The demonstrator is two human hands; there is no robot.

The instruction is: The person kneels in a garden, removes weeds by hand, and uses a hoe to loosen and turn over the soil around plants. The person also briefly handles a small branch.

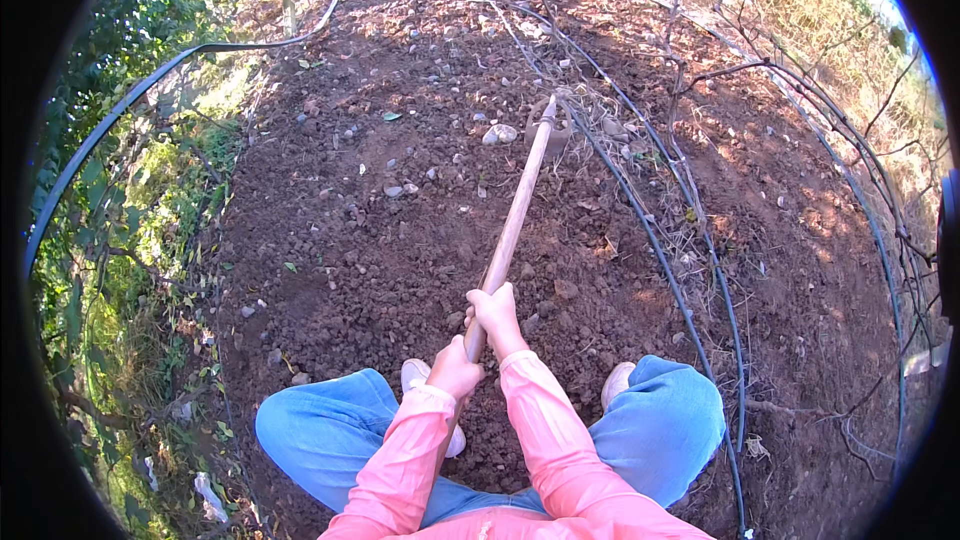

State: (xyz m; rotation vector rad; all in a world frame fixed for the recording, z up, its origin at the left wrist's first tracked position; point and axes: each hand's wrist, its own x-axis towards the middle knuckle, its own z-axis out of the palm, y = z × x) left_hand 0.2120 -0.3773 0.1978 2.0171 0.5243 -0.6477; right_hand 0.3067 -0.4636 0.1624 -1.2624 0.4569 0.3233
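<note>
Both hands grip the long wooden handle of a hoe, which slants away from me up the picture. My left hand is closed around it lower down, close to my body. A little further along, my right hand wraps the same handle. At the far end, the brown metal hoe head rests at the soil, beside dry stalks and a black hose; its lower edge is hard to make out. Loose brown soil with clods spreads beneath the handle.
Black irrigation hoses run along the right, among bare vine branches. Another hose curves past green plants on the left. A pale stone lies left of the hoe head. My shoes stand on the soil.
</note>
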